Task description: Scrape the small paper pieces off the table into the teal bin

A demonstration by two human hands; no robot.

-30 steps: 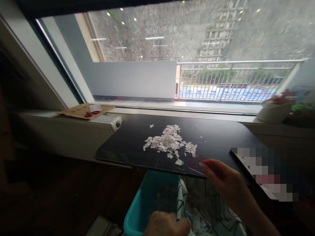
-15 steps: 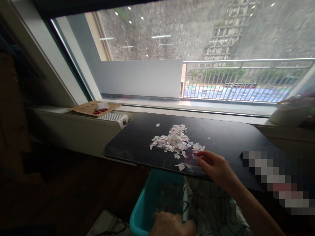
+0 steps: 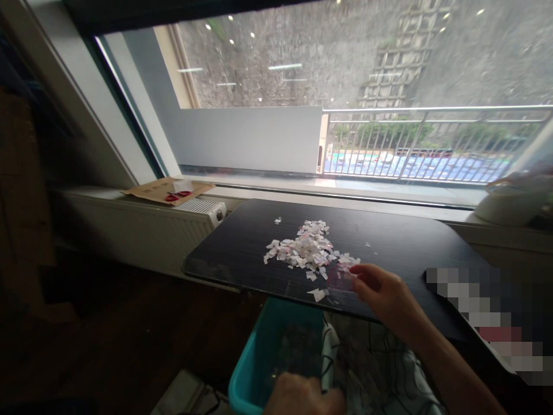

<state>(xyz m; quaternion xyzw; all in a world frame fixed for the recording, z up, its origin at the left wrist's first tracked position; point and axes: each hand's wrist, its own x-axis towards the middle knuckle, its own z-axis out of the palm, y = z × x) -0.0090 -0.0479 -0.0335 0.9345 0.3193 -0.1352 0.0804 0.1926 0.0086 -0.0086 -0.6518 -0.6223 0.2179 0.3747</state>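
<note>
A heap of small white and pale pink paper scraps (image 3: 306, 248) lies on the black tabletop (image 3: 233, 242). At the heap's near right edge, my right hand (image 3: 380, 291) has thumb and fingers closed on a thin, see-through plastic piece with a pink tint (image 3: 340, 278); its exact kind is unclear. The piece lies over the table beside the scraps. Below the table's front edge is a turquoise bin (image 3: 248, 360) with indistinct contents. My left hand (image 3: 302, 395) is curled in a fist at the bin's near rim, which it covers; its fingertips are hidden.
Patterned white cloth (image 3: 330, 346) with dark lines hangs right of the bin. Red-handled scissors (image 3: 179, 196) lie on brown paper (image 3: 151, 190) above the radiator (image 3: 142, 225). A blurred-out object (image 3: 470, 311) occupies the table's right side. Behind stands a large window.
My right hand has shifted slightly right, and the clear pink-tinted piece shows more plainly beside the scraps. My left hand stays at the bin.
</note>
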